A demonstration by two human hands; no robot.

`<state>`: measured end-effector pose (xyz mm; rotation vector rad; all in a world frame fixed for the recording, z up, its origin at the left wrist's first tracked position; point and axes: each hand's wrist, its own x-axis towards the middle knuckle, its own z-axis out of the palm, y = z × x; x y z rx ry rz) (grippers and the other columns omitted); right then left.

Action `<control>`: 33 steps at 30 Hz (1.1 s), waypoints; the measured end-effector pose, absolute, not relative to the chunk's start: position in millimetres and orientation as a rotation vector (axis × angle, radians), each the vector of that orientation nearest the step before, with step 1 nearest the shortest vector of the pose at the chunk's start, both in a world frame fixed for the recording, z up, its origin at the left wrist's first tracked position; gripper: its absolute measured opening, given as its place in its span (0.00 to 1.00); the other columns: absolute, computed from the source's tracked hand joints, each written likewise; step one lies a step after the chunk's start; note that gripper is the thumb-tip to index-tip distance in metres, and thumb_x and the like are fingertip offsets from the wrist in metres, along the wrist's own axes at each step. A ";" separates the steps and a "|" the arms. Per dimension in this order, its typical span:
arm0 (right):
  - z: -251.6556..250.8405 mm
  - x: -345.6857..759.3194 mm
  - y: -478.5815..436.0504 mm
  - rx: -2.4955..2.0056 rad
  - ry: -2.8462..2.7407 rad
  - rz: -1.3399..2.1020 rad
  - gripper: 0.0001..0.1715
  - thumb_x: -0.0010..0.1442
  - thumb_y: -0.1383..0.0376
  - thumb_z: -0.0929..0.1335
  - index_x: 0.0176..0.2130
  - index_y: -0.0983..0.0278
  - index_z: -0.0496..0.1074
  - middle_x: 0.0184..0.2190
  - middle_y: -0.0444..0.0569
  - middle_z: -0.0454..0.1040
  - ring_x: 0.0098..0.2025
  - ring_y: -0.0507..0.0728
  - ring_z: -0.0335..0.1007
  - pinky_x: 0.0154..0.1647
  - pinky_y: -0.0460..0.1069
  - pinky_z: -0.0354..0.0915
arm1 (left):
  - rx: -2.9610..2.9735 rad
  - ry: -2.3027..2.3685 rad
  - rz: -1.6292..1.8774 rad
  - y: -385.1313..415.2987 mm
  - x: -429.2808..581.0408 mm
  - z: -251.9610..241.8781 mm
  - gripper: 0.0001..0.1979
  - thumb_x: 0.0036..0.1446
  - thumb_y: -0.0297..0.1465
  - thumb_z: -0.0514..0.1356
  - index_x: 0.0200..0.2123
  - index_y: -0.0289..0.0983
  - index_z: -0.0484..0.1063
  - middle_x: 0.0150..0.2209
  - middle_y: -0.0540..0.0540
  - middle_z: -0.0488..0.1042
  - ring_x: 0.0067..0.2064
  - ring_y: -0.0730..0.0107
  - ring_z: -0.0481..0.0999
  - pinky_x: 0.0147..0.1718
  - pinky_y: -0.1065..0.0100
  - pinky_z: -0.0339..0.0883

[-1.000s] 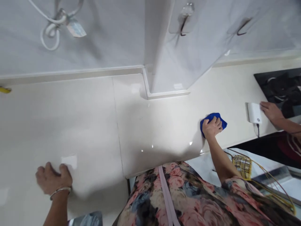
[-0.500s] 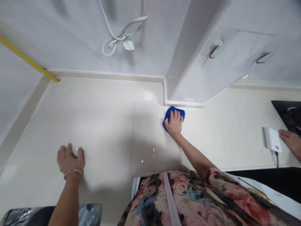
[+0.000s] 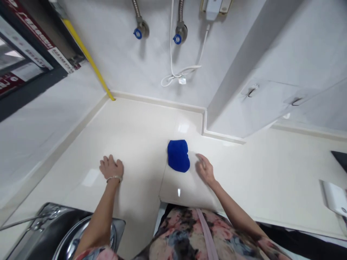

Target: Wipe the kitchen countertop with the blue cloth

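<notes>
- Fingers of the right hand (image 3: pixel 206 169) are spread and loose, gripping nothing; whether the palm rests on the surface or hangs just above it cannot be told.
- Just left of that hand, with a narrow gap between them, a blue cloth (image 3: pixel 178 156) lies bunched on the cream worktop (image 3: pixel 135 133), held by neither hand.
- The cloth sits right beside the seam between two worktop slabs, near the foot of a white boxed column (image 3: pixel 235 72) that juts out from the wall.
- The left hand (image 3: pixel 111 168) lies flat and open on the worktop, palm down, well apart from the cloth, with a thin metal bangle (image 3: pixel 114 177) at the wrist.
- A steel sink (image 3: pixel 54 231) shows at the lower left, below the left forearm.
- On the tiled wall behind are two pipe valves with blue handles (image 3: pixel 137 33) (image 3: pixel 177 38), and a white cord (image 3: pixel 179 74) hangs coiled under them.
- A yellow pipe (image 3: pixel 86 57) runs down into the back left corner of the worktop.
- A white device (image 3: pixel 336 196) lies at the far right edge, partly cut off.
</notes>
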<state>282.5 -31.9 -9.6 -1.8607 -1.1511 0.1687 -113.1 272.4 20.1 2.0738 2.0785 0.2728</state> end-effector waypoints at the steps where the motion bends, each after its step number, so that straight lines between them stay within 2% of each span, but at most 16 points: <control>1: -15.9 291.3 -55.0 -1.898 -1.145 0.106 0.25 0.71 0.61 0.61 0.62 0.63 0.73 0.58 0.58 0.79 0.60 0.63 0.76 0.64 0.63 0.73 | 2.090 2.060 0.262 267.9 -96.8 19.9 0.35 0.67 0.38 0.47 0.70 0.23 0.64 0.74 0.24 0.59 0.77 0.37 0.53 0.74 0.37 0.47; 3: -28.4 301.5 -95.8 -1.950 -1.165 -0.004 0.24 0.72 0.63 0.60 0.61 0.63 0.74 0.57 0.58 0.79 0.59 0.63 0.77 0.63 0.65 0.74 | 2.228 1.846 0.226 251.0 -49.4 20.8 0.33 0.65 0.36 0.49 0.67 0.22 0.67 0.69 0.23 0.67 0.76 0.39 0.55 0.74 0.35 0.43; 5: -40.0 301.6 -125.4 -1.971 -1.222 -0.083 0.25 0.71 0.66 0.60 0.62 0.61 0.73 0.60 0.57 0.77 0.62 0.63 0.74 0.65 0.67 0.73 | 2.365 1.524 0.247 222.7 11.5 23.3 0.31 0.65 0.37 0.51 0.65 0.25 0.70 0.69 0.26 0.69 0.77 0.40 0.53 0.75 0.36 0.43; 8: -52.3 290.4 -146.9 -1.994 -1.335 -0.160 0.30 0.71 0.70 0.60 0.67 0.59 0.69 0.67 0.57 0.71 0.70 0.64 0.66 0.69 0.70 0.69 | 2.465 1.210 0.234 169.4 101.1 26.0 0.32 0.67 0.41 0.52 0.68 0.32 0.70 0.76 0.31 0.57 0.79 0.40 0.47 0.75 0.39 0.44; 10: -56.1 283.3 -150.3 -2.019 -1.378 -0.218 0.33 0.71 0.71 0.59 0.71 0.58 0.65 0.69 0.57 0.68 0.72 0.65 0.63 0.70 0.71 0.68 | 2.484 1.202 0.128 139.4 142.7 26.1 0.37 0.67 0.44 0.55 0.72 0.30 0.64 0.77 0.28 0.53 0.78 0.33 0.47 0.75 0.35 0.42; 13: -57.0 279.9 -148.8 -2.046 -1.397 -0.262 0.35 0.71 0.71 0.59 0.73 0.57 0.61 0.68 0.57 0.68 0.71 0.65 0.64 0.68 0.71 0.69 | 2.493 1.333 0.097 116.8 168.7 25.3 0.44 0.66 0.49 0.55 0.77 0.29 0.54 0.78 0.25 0.47 0.78 0.24 0.41 0.73 0.27 0.36; 15: -56.5 281.0 -147.4 -2.053 -1.402 -0.260 0.35 0.71 0.71 0.59 0.73 0.57 0.61 0.68 0.57 0.68 0.71 0.65 0.64 0.68 0.71 0.70 | 2.487 1.327 0.083 114.5 168.9 24.9 0.49 0.64 0.55 0.56 0.79 0.34 0.48 0.79 0.26 0.45 0.78 0.21 0.39 0.71 0.23 0.35; 17: -56.6 282.3 -147.1 -2.052 -1.400 -0.269 0.34 0.71 0.71 0.59 0.72 0.58 0.61 0.68 0.57 0.69 0.71 0.65 0.64 0.68 0.70 0.70 | 2.491 1.267 0.071 116.9 164.3 24.7 0.51 0.61 0.57 0.58 0.79 0.42 0.47 0.79 0.29 0.45 0.77 0.19 0.38 0.70 0.21 0.34; 20: -58.1 283.0 -148.6 -2.057 -1.388 -0.263 0.32 0.71 0.70 0.59 0.71 0.58 0.63 0.67 0.57 0.69 0.70 0.66 0.65 0.68 0.70 0.70 | 2.498 1.184 0.064 124.9 157.1 24.4 0.43 0.61 0.53 0.60 0.77 0.50 0.56 0.80 0.35 0.45 0.78 0.20 0.36 0.70 0.22 0.32; 24: -61.9 284.1 -152.5 -2.077 -1.371 -0.224 0.30 0.72 0.68 0.59 0.70 0.60 0.64 0.68 0.59 0.68 0.69 0.67 0.66 0.69 0.71 0.68 | 2.483 1.138 0.162 155.9 138.7 25.6 0.34 0.62 0.47 0.61 0.71 0.53 0.67 0.80 0.41 0.48 0.79 0.32 0.41 0.74 0.31 0.32; 26: -63.8 285.8 -154.4 -2.083 -1.367 -0.213 0.29 0.72 0.67 0.60 0.69 0.61 0.64 0.68 0.60 0.68 0.69 0.68 0.66 0.69 0.72 0.67 | 2.464 1.213 0.223 183.3 117.8 27.3 0.33 0.62 0.47 0.61 0.70 0.53 0.69 0.79 0.42 0.50 0.79 0.36 0.43 0.75 0.35 0.34; 29: -66.0 288.5 -156.4 -2.087 -1.371 -0.205 0.28 0.73 0.65 0.59 0.68 0.62 0.65 0.68 0.60 0.68 0.68 0.69 0.67 0.69 0.72 0.66 | 2.378 1.485 0.254 230.0 69.4 29.8 0.34 0.63 0.46 0.60 0.72 0.50 0.68 0.79 0.39 0.52 0.79 0.35 0.46 0.75 0.36 0.37; 33: -68.4 290.2 -157.7 -2.082 -1.394 -0.231 0.28 0.72 0.64 0.59 0.68 0.62 0.65 0.67 0.61 0.69 0.68 0.70 0.67 0.69 0.73 0.67 | 2.219 1.889 0.294 281.6 -14.8 31.2 0.39 0.65 0.47 0.57 0.76 0.41 0.59 0.78 0.33 0.52 0.78 0.34 0.47 0.74 0.34 0.40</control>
